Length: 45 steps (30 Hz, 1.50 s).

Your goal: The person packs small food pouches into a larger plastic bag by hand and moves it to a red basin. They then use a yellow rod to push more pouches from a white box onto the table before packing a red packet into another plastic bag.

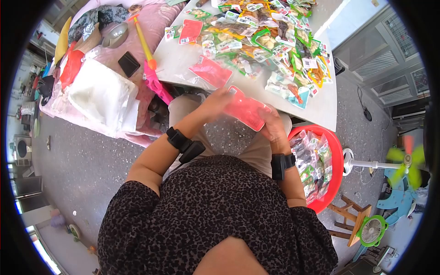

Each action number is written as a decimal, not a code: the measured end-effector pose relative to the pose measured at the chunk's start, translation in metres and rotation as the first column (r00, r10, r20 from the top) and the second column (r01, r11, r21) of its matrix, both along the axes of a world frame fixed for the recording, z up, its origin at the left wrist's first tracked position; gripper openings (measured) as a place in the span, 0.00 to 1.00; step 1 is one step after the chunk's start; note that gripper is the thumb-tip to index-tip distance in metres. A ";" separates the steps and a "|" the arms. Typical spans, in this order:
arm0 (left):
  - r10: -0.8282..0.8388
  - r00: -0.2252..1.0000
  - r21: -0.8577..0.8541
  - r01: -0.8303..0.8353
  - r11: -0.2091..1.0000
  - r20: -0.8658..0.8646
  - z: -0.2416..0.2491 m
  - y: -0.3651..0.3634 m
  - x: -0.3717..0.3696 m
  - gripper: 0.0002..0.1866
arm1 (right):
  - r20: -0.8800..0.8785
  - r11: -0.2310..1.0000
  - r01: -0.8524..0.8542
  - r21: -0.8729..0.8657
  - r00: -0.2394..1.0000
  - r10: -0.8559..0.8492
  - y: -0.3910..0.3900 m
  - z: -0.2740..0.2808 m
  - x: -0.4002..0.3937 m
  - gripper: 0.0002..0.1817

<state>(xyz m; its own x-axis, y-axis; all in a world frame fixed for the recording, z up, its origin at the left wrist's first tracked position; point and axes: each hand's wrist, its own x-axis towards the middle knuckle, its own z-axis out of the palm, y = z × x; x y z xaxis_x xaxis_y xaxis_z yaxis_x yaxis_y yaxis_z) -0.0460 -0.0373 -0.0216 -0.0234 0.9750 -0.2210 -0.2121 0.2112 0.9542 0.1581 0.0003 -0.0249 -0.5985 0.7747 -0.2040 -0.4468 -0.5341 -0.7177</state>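
Observation:
A flat red plastic packet (246, 109) is held over my lap, just off the table's front edge. My right hand (274, 126) grips its lower right end, thumb on top. My left hand (221, 101) is at the packet's upper left end, its fingers smeared by motion. Just beyond, a second red packet (211, 72) lies near the table edge, and another red packet (190, 31) rests farther back. A clear packet with a blue lower edge (288, 90) lies on the table beyond my right hand.
Many colourful food packets (256, 39) are heaped on the white table (176, 59). A red tub (338, 158) of packets stands by my right arm. To the left, a pink-covered surface (149, 89) bears white sheets (103, 94), a dark phone-like object (129, 64) and a metal bowl (115, 35).

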 end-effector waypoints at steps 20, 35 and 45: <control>0.324 0.123 0.333 0.053 0.942 -0.938 0.001 0.008 -0.014 0.12 | 0.016 0.965 0.263 -0.022 0.965 -0.262 0.038 -0.016 -0.040 0.12; 0.292 0.224 0.314 0.071 0.947 -0.930 0.019 0.007 -0.009 0.12 | -0.069 0.998 0.066 0.004 0.995 -0.066 0.047 -0.006 -0.068 0.12; 0.379 0.215 0.405 0.092 0.910 -0.900 0.020 0.009 -0.001 0.13 | 0.471 0.733 -0.366 0.574 0.879 0.070 0.060 0.004 -0.107 0.08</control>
<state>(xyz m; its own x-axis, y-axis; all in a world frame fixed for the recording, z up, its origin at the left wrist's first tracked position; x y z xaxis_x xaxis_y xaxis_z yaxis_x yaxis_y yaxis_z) -0.0475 -0.0280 -0.0012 -0.1304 0.9156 0.3803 0.9016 -0.0501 0.4298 0.0508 0.0599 -0.0210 -0.7476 0.6636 0.0260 0.0213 0.0630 -0.9978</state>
